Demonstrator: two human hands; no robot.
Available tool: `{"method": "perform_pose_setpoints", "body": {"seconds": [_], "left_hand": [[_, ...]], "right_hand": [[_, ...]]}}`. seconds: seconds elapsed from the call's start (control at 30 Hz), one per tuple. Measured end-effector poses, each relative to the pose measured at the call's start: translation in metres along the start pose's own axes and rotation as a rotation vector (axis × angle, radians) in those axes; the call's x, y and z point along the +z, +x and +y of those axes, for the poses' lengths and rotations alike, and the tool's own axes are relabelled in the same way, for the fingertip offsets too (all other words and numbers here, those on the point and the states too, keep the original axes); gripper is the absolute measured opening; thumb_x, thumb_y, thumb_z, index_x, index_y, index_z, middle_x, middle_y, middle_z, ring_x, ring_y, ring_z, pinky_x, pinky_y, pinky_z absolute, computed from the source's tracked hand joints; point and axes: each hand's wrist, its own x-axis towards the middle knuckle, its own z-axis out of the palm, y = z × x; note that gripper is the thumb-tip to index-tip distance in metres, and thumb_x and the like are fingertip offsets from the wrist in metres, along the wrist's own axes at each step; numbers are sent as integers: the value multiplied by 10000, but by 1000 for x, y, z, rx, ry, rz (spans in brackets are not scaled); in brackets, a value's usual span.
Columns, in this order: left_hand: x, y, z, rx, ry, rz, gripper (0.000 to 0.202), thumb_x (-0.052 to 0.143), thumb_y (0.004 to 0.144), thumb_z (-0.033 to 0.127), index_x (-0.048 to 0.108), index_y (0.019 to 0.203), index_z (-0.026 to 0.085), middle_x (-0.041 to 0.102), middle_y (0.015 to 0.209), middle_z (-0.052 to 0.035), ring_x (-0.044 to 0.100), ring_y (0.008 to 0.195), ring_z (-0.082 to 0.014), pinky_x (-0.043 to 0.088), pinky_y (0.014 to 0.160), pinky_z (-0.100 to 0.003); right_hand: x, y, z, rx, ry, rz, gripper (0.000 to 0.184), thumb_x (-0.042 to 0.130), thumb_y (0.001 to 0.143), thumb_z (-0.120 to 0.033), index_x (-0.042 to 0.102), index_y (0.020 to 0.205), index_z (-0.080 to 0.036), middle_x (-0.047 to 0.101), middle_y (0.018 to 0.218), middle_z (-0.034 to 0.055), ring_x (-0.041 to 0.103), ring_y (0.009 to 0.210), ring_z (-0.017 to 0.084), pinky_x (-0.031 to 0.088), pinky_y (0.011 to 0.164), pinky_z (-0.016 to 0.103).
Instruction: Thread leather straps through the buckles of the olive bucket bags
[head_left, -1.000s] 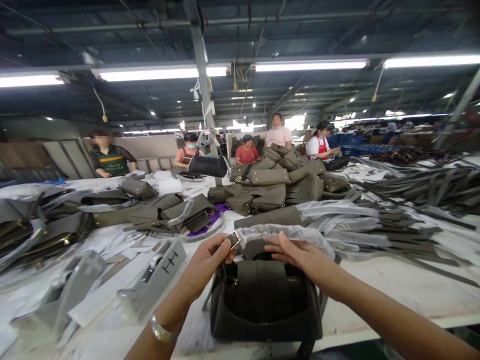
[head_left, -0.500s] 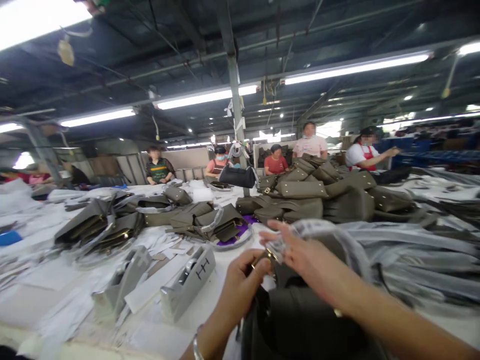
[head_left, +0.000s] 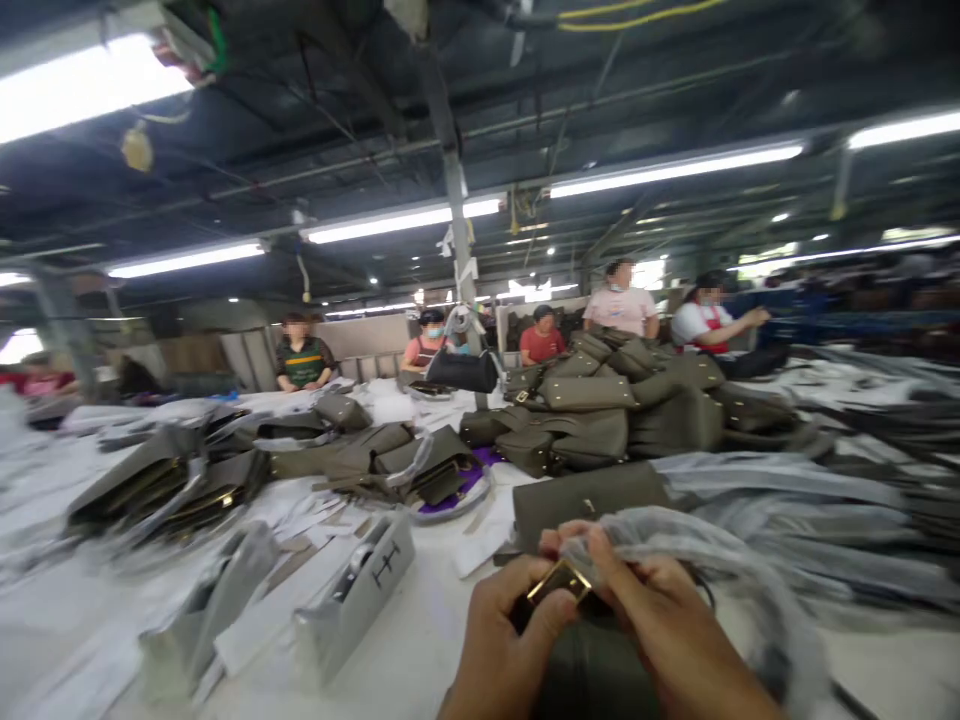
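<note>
An olive-brown handbag [head_left: 600, 665] is close in front of me at the lower middle. My left hand [head_left: 510, 630] grips its gold rectangular buckle [head_left: 559, 580], thumb on the near side. Just to the right, my right hand [head_left: 660, 615] is closed on a strap wrapped in clear plastic [head_left: 675, 525], its end close against the buckle. From there the strap arcs out to the right and down. Behind my fingers rises an olive flap [head_left: 585, 505] with a small metal fitting. My hands cover much of the bag's upper part.
Two pale tape dispensers [head_left: 356, 600] stand to the left, one marked with dark lines. Olive bags [head_left: 630, 410] are heaped across the table's far side. Plastic-wrapped straps [head_left: 810, 510] lie to the right. Several co-workers [head_left: 304, 360] are behind the table.
My right hand has come down from above the bag and now pinches the wrapped strap beside the buckle. Both hands are lower in view, and the flap now shows behind them.
</note>
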Motion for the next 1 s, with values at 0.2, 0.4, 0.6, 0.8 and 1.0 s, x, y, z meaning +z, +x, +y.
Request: {"method": "perform_pose_setpoints", "body": {"seconds": [0.2,0.4,0.6,0.8,1.0], "left_hand": [[6,7,6,18,110,-22,295,559,899,434,680,797,185,684,797,-27,608,786,-195,426,722,-251],[11,10,8,-38,126,-93,311,541,915,412,656,755,171,641,721,-13,564,710,-168,401,682,-247],[12,3,8,-14,16,-127,271,548,928,387,684,834,173,671,782,-16,585,763,-163,410,726,-243],[7,3,12,-11,16,-145,275,559,929,368,683,780,173,664,770,-8,571,756,-150,390,715,-229],[6,5,9,-37,-9,-163,277,558,931,377,677,784,175,648,772,-5,551,745,-142,381,700,-229]], "right_hand": [[-4,1,-59,-58,269,28,404,710,807,-500,730,958,-126,743,1013,145,684,1033,285,474,1011,429],[-13,-14,-48,-91,88,-21,471,600,897,-512,615,1235,-184,688,1202,119,612,1175,242,425,1066,417],[-16,-19,-30,-92,-155,-22,471,626,885,-490,620,1238,-179,722,1126,105,667,1069,249,440,1049,439],[-9,-5,-41,7,309,42,281,584,939,-330,648,1119,-125,731,1083,141,696,1027,238,521,973,385],[-10,0,-41,-49,459,104,234,506,988,-279,669,1072,-133,703,1170,134,687,1054,208,503,1017,355]]}}
